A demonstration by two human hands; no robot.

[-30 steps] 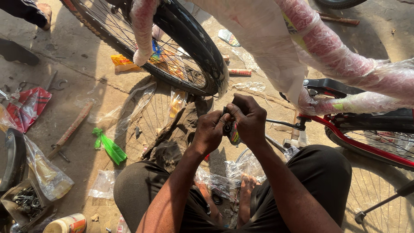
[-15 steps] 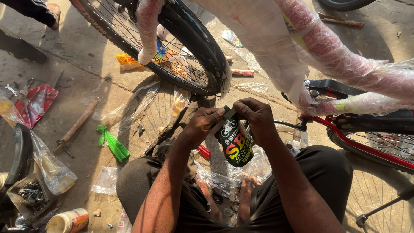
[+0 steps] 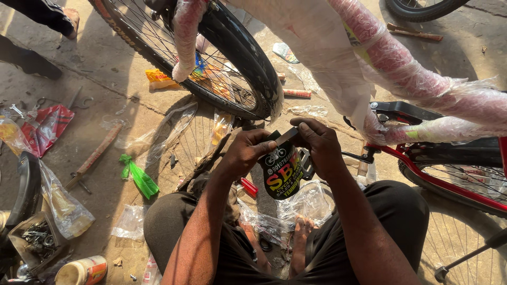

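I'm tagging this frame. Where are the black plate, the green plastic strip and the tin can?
black plate [image 3: 282,177], head view, on its printed face
green plastic strip [image 3: 138,177], head view, mid-length
tin can [image 3: 80,272], head view, on its side wall

Black plate [image 3: 281,174] top behind fingers [image 3: 311,138]

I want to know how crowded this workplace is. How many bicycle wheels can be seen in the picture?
4, maybe more hidden. One black spoked wheel stands above the hands, one spoked wheel lies flat below it, one black tyre is at the top right, one wheel is beside the red frame.
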